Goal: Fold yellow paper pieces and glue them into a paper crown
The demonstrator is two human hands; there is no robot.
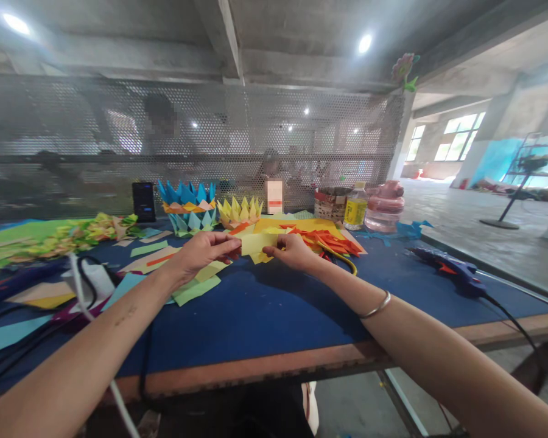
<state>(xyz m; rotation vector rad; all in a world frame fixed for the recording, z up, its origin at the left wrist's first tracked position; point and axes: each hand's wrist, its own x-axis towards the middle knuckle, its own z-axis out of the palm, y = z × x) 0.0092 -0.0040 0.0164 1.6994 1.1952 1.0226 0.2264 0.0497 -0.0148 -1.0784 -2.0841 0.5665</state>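
Note:
A small piece of pale yellow paper (pixel 258 243) is held just above the blue table (pixel 274 310), stretched between both hands. My left hand (pixel 205 248) pinches its left end with closed fingers. My right hand (pixel 293 249) pinches the right end; a thin metal bangle (pixel 375 307) circles that forearm. Under and behind the paper lie loose yellow and orange folded paper strips (pixel 322 237). Pale green paper sheets (pixel 195 287) rest beneath my left hand.
A blue folded-paper crown (pixel 187 207) and a yellow one (pixel 240 212) stand at the back. A blue glue gun (pixel 447 269) with its cord lies at the right. A yellow bottle (pixel 355 207), a pink jar (pixel 384 207), a black device (pixel 144 201) and a mesh screen (pixel 119 140) stand behind.

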